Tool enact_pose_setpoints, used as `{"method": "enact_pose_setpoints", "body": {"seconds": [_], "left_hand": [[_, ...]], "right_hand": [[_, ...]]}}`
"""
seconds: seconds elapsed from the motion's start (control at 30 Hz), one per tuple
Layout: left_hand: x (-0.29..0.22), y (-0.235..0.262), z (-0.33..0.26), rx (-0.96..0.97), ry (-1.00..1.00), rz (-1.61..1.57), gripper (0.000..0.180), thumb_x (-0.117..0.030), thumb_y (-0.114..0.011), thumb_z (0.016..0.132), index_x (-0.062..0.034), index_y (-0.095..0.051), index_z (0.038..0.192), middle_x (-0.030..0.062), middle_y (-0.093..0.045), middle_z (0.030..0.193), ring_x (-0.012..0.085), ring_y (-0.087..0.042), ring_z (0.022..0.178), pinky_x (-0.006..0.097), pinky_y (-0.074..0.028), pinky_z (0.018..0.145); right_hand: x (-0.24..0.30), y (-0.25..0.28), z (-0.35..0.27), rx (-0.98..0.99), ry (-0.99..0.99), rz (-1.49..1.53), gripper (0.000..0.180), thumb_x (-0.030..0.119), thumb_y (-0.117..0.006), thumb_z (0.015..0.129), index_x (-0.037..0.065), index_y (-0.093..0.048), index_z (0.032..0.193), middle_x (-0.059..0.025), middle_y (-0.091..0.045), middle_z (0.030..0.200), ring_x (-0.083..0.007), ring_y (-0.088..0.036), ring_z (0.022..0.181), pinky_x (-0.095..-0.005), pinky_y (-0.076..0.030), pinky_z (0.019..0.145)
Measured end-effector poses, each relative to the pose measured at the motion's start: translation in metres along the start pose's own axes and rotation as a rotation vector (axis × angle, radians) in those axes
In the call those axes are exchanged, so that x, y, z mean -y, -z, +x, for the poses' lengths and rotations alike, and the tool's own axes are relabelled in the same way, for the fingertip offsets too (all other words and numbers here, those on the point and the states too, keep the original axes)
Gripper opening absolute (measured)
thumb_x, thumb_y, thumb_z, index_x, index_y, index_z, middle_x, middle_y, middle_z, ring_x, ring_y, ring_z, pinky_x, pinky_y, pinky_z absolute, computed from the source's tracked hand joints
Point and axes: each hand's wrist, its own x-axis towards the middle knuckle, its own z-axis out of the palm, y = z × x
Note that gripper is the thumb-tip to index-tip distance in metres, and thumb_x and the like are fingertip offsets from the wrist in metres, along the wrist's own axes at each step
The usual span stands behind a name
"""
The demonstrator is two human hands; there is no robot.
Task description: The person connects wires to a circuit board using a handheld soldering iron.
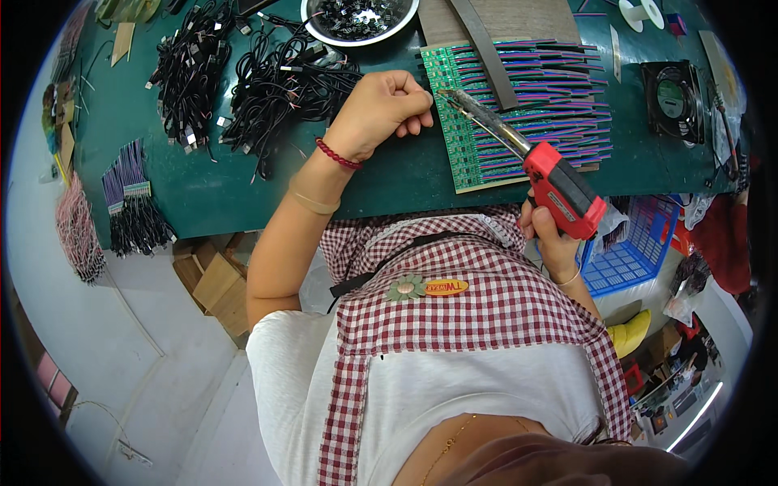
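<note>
My right hand point(554, 245) is wrapped round the red and black handle of a soldering gun point(559, 186). Its metal tip points up and left, over the left part of a panel of small green circuit boards point(454, 138). Rows of thin multicoloured wires point(551, 121) run rightward from these boards. At the panel's left edge, close to the tip, my left hand point(387, 109) is closed in a pinch; whatever the fingers hold, if anything, is too small to make out. A dark flat bar point(486, 53) lies across the wires at the panel's far side.
Bundles of black cables point(279, 85) with metal plugs lie left of my left hand. A bowl point(356, 39) of small black parts stands at the back. A black fan point(673, 101) is on the right. Below the table's right edge is a blue crate point(628, 259).
</note>
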Motion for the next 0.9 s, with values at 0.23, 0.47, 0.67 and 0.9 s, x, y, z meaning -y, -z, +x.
{"method": "enact_pose_setpoints", "body": {"seconds": [0.23, 0.47, 0.67, 0.9], "left_hand": [[0.0025, -0.0027, 0.0002, -0.021, -0.016, -0.018, 0.01, -0.009, -0.058, 0.081, -0.0027, -0.055, 0.075, 0.0051, -0.061, 0.065, 0.0056, -0.053, 0.051, 0.017, -0.039, 0.044], [0.0042, -0.0057, 0.0005, -0.051, -0.03, 0.003, 0.009, -0.009, -0.057, 0.081, -0.0027, -0.054, 0.075, 0.0051, -0.061, 0.065, 0.0056, -0.053, 0.051, 0.016, -0.039, 0.044], [0.0032, -0.0059, 0.0011, -0.062, -0.023, 0.018, 0.009, -0.009, -0.057, 0.08, -0.0028, -0.054, 0.074, 0.0046, -0.06, 0.064, 0.0051, -0.052, 0.051, 0.016, -0.038, 0.044], [0.004, -0.0043, 0.0013, -0.051, -0.031, 0.005, 0.009, -0.009, -0.057, 0.08, -0.003, -0.054, 0.073, 0.0041, -0.06, 0.064, 0.005, -0.052, 0.05, 0.016, -0.038, 0.044]], "right_hand": [[0.0033, -0.0021, 0.003, 0.003, 0.03, -0.015, 0.03, 0.028, -0.058, 0.086, -0.001, -0.052, 0.087, -0.0069, -0.053, 0.064, -0.0086, -0.045, 0.05, -0.0211, -0.036, 0.046], [0.0033, -0.0036, 0.0009, -0.017, -0.003, -0.069, 0.031, 0.028, -0.057, 0.086, 0.001, -0.052, 0.073, -0.0059, -0.053, 0.064, -0.0078, -0.045, 0.049, -0.0209, -0.034, 0.045], [0.001, -0.0016, -0.0052, -0.012, 0.023, -0.08, 0.031, 0.022, -0.055, 0.087, -0.003, -0.051, 0.104, -0.0073, -0.053, 0.064, -0.009, -0.043, 0.049, -0.0213, -0.033, 0.045], [0.0046, -0.0033, 0.0016, 0.003, 0.037, -0.018, 0.037, 0.02, -0.056, 0.087, -0.003, -0.046, 0.114, -0.0081, -0.053, 0.064, -0.0095, -0.043, 0.049, -0.022, -0.034, 0.045]]}}
